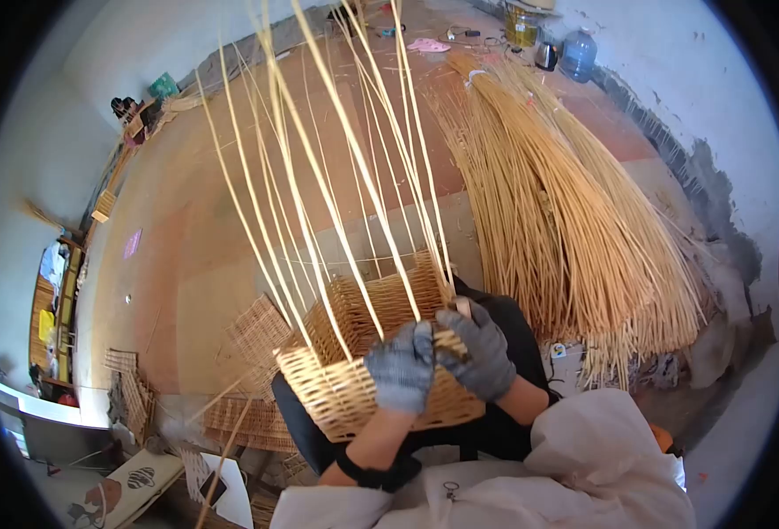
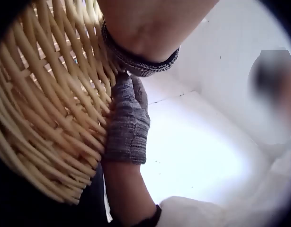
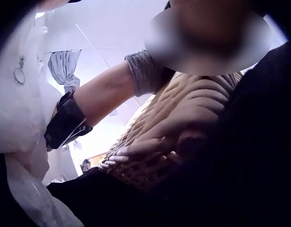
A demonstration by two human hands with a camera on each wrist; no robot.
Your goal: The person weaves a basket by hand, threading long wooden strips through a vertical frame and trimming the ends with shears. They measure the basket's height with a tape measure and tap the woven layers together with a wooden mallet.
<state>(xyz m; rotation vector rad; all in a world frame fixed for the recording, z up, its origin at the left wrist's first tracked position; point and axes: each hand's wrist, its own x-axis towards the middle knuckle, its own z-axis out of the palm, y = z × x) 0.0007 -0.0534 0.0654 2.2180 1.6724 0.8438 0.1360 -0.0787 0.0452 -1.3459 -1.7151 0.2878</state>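
A woven basket [image 1: 341,406] [image 2: 50,94] [image 3: 155,118] sits over the person's lap, tilted, with long pale rods standing up from its rim. The gloved left hand [image 1: 401,368] grips the near rim beside an upright rod, its fingers curled. Close on its right, the gloved right hand [image 1: 477,354] [image 2: 128,125] is curled over the rim near the corner; a small brownish piece shows by its fingertips, unclear what. In the right wrist view, the left glove's cuff [image 3: 143,73] is visible at the wall, with the fingers hidden.
Long bundled rods [image 1: 548,212] lie on the floor at the right. Flat woven pieces [image 1: 253,423] lie left of the basket. Farther back at the right are a water bottle [image 1: 577,55] and a kettle [image 1: 546,56]. A wooden shelf [image 1: 44,317] stands by the left wall.
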